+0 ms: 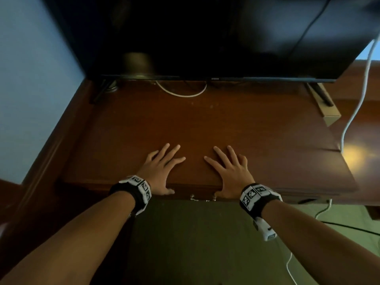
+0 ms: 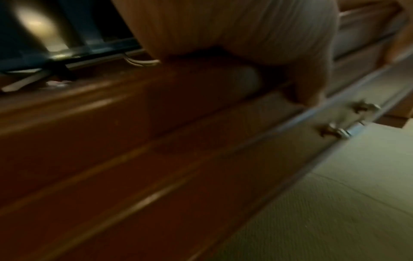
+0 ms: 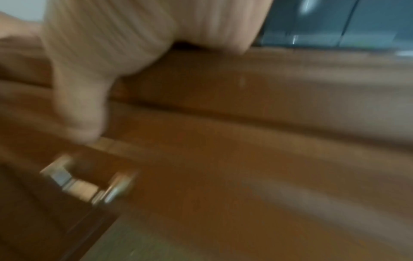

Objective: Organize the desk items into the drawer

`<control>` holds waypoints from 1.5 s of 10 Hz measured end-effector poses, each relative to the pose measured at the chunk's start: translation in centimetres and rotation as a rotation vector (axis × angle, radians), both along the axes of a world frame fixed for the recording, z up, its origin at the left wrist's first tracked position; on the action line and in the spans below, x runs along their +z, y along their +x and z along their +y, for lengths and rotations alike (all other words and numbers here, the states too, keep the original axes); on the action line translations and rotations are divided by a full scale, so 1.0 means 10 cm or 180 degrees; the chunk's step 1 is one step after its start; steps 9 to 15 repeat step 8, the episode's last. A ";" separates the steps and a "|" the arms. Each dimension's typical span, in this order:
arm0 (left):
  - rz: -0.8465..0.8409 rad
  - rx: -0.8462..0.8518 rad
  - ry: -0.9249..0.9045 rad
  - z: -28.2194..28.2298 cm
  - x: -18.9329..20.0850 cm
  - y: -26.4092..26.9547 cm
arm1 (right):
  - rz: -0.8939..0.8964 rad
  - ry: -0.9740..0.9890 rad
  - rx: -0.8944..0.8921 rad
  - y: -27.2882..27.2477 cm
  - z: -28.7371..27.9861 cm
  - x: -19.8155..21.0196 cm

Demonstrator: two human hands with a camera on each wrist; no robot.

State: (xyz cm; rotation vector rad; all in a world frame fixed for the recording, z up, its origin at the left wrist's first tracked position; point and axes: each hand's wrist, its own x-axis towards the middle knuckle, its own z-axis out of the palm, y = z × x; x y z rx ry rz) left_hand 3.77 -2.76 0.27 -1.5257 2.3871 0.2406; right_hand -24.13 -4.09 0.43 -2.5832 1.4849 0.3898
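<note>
My left hand (image 1: 162, 167) lies flat on the brown wooden desk top (image 1: 205, 124) near its front edge, fingers spread, thumb hanging over the edge. My right hand (image 1: 230, 169) lies flat beside it in the same way, thumb over the edge too. Between the two thumbs, on the drawer front below the edge, sits a small metal handle (image 1: 202, 198), which also shows as the handle (image 2: 348, 121) in the left wrist view and the handle (image 3: 87, 181), blurred, in the right wrist view. The drawer looks pushed in. Neither hand holds anything.
A dark flat screen (image 1: 205, 38) stands on legs at the back of the desk. A white cable (image 1: 181, 93) loops under it and another white cable (image 1: 357, 99) runs down the right side. A cardboard box (image 1: 327, 108) lies at back right. Greenish floor (image 1: 195, 243) lies below.
</note>
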 end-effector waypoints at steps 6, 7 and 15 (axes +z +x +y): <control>0.0277 0.1238 0.0501 0.22 0.25 -0.54 | 0.0315 0.0289 -0.0719 0.40 0.32 0.15; 0.0840 0.1513 0.0449 0.50 0.30 -0.53 | 0.0302 0.0372 -0.0679 0.38 0.51 0.26; 0.1189 0.1357 0.0437 0.95 0.25 -0.31 | -0.0273 -0.0221 -0.0545 0.19 0.88 0.02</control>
